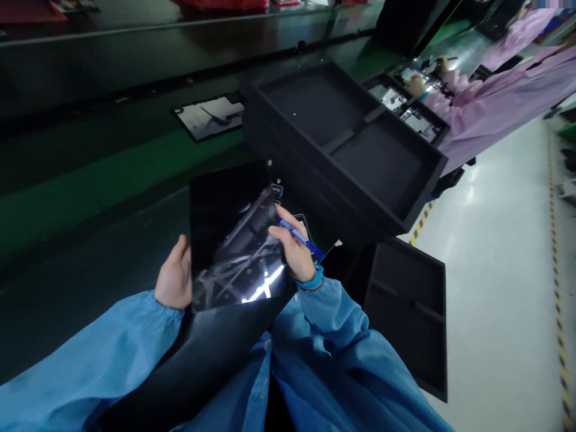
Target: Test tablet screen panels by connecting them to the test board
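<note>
Black panel (220, 207) bears creased, glossy clear film (247, 264), left fingers (179, 252) holding panel, right fingers (282, 234) pinching film.

"What's the floor (504, 270) like near you?"
"Pale and glossy on my right, yellow-and-black tape (558, 300) along it, light (470, 177) gleaming off it."
"And ahead?"
"My dark green bench (90, 186), with a ledge (135, 24) along its back."

black panel (225, 204), blue pen (300, 237), light blue sleeves (108, 342), black tray (382, 168), pink smock (499, 102), yellow-and-black striped floor tape (558, 300)
</note>
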`<state>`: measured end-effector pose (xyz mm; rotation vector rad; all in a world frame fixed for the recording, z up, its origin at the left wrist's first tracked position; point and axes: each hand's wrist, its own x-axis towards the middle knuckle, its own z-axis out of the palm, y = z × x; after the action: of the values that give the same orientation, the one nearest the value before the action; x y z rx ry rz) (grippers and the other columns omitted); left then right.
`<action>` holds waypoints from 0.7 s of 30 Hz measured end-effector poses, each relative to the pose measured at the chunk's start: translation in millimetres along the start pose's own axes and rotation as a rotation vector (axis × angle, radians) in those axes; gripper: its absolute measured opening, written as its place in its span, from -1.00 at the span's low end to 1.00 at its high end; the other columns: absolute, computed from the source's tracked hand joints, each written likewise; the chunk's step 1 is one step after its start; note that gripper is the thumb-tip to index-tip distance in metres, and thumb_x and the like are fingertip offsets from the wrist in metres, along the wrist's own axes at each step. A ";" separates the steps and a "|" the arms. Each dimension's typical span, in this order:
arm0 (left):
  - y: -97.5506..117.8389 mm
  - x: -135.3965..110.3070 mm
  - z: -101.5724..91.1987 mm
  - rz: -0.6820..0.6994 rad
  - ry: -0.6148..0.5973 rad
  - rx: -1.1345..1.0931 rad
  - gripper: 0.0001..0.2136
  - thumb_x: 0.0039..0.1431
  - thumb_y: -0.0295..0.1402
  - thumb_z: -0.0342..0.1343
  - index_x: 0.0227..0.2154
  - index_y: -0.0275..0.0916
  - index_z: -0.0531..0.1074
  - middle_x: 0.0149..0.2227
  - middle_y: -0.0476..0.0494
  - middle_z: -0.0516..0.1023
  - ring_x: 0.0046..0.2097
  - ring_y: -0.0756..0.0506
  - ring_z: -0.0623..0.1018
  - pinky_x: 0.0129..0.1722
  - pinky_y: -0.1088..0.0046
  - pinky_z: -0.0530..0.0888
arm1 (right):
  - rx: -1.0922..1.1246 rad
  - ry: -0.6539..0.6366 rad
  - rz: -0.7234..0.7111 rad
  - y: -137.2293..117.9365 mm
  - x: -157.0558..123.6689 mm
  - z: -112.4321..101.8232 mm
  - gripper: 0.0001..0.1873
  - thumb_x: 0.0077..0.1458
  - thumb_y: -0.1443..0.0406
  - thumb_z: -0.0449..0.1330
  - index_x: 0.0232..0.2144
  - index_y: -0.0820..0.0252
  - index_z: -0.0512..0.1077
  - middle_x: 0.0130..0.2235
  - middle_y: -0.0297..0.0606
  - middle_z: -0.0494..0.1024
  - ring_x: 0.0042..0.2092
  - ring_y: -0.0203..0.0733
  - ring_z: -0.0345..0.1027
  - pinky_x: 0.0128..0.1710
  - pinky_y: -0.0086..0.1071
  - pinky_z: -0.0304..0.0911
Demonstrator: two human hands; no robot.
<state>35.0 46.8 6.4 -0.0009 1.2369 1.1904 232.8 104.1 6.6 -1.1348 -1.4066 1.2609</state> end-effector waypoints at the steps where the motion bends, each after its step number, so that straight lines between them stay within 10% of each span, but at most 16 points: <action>1: 3.7 -3.0 -1.3 -0.052 0.053 -0.001 -0.55 0.36 -0.05 -0.12 0.12 -0.17 0.41 -0.08 -0.13 0.65 0.08 -0.26 0.56 0.09 0.17 0.53 | -0.030 -0.051 -0.017 2.2 -1.7 6.2 -0.44 0.14 0.09 0.16 0.17 0.08 0.40 0.07 -0.31 0.57 0.11 -0.03 0.44 0.19 -0.14 0.33; 4: 14.6 -8.2 -10.8 -0.108 0.121 0.005 -0.55 0.34 -0.04 -0.07 0.18 -0.10 0.37 -0.17 -0.07 0.67 -0.02 -0.28 0.62 -0.02 0.17 0.60 | -0.123 -0.172 -0.056 9.1 -2.4 2.6 -0.42 0.22 0.04 0.12 0.22 0.11 0.30 -0.04 -0.25 0.61 -0.19 -0.15 0.53 -0.13 -0.22 0.50; 7: 21.6 -6.3 -23.4 -0.111 0.138 0.020 -0.54 0.36 -0.09 -0.10 0.21 -0.16 0.33 -0.20 -0.09 0.68 -0.09 -0.29 0.65 -0.08 0.16 0.63 | -0.315 0.002 -0.178 22.3 5.4 -29.1 -0.56 0.24 0.10 0.14 0.11 0.12 0.37 -0.06 -0.21 0.61 -0.34 -0.25 0.46 -0.33 -0.34 0.45; 11: 24.5 -4.5 -28.6 -0.113 0.176 -0.020 -0.52 0.37 -0.07 -0.15 0.22 -0.17 0.32 -0.21 -0.08 0.68 -0.08 -0.28 0.65 -0.08 0.18 0.63 | -0.728 0.212 -0.331 45.7 18.8 -68.4 -0.85 0.22 0.25 0.14 -0.25 0.12 0.51 -0.32 -0.28 0.58 -0.35 -0.24 0.39 -0.25 -0.33 0.41; 21: 21.9 0.1 -28.5 -0.136 0.195 -0.024 -0.50 0.37 -0.07 -0.12 0.26 -0.17 0.29 -0.20 -0.06 0.68 -0.04 -0.26 0.63 -0.04 0.21 0.63 | -0.903 -0.033 -0.390 55.4 22.8 -70.6 -0.78 0.31 0.30 0.05 -0.39 0.06 0.41 -0.17 -0.30 0.64 -0.19 -0.16 0.44 -0.13 -0.29 0.39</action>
<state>-0.4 40.4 7.3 -0.2200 1.3706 1.1057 301.8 141.5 -42.6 -1.2991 -2.1828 0.3356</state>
